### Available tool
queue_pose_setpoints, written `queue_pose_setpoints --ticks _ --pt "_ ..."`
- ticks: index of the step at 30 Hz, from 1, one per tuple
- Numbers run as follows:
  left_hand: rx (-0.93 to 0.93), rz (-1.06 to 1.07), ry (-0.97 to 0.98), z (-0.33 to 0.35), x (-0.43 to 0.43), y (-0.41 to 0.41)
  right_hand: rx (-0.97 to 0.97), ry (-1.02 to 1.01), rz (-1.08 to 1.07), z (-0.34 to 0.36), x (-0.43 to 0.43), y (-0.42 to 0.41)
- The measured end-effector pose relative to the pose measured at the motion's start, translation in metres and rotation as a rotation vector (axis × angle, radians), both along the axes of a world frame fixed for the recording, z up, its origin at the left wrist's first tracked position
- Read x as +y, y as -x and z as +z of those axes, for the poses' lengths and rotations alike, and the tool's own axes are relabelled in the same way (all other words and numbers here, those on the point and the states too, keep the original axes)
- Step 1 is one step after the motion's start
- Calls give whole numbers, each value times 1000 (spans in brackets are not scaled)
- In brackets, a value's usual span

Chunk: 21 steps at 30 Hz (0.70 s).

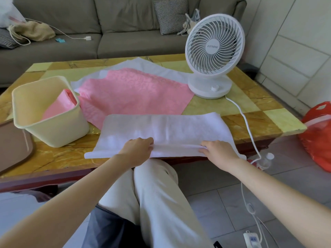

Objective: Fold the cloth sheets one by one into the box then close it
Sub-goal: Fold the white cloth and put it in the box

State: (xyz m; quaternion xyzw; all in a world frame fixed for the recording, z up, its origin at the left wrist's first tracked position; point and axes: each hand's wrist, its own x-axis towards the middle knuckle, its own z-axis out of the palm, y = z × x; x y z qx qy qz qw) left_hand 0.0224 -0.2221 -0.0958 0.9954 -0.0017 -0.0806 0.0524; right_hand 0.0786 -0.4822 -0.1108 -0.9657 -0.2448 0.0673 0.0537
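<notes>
A white cloth sheet [166, 129], folded into a long strip, lies across the table's near edge. My left hand [138, 149] pinches its near fold at the middle left. My right hand [217, 151] pinches the same fold further right. Behind it a pink patterned sheet [132, 92] lies flat on top of another white sheet [143, 64]. The cream box [59, 135] stands open at the left with a folded pink cloth [60, 104] inside. A brown lid [12, 145] lies at the far left edge.
A white desk fan [214, 56] stands at the table's right, its cable [249, 122] trailing over the near edge to the floor. A grey sofa [107, 27] is behind the table [250, 122]. A red bag [318, 138] and a plastic bottle [267, 160] sit on the floor at right.
</notes>
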Motion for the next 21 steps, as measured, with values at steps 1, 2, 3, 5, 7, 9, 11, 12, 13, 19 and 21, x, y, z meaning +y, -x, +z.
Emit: queue_pose_setpoints --ticks 1,2,3,5,7,9,11,12,13,19,21 --pt "2 18 28 2 1 -3 6 -16 -21 3 -2 -4" --pt "-8 30 45 6 3 -7 -11 -28 -41 6 -4 -8" --pt "-26 33 47 8 4 -13 -49 -33 -58 10 -4 -14" --pt "-76 21 30 14 7 -28 -121 -39 -80 19 -2 -29" --pt "-120 13 28 21 10 -47 -153 -46 -102 26 2 -49" --pt "-141 25 16 24 13 -66 -179 -30 -121 27 8 -69" --pt "-139 35 -22 24 15 -87 -197 -31 -142 26 15 -88" --pt "-137 44 -33 23 17 -98 -204 -18 -148 25 19 -97" --pt "-131 56 -42 22 18 -107 -213 7 -146 24 23 -105" --pt "-14 105 -63 -1 27 -144 -271 132 -100 9 44 -140" --pt "12 119 -34 -8 30 -151 -262 151 -106 1 49 -150"
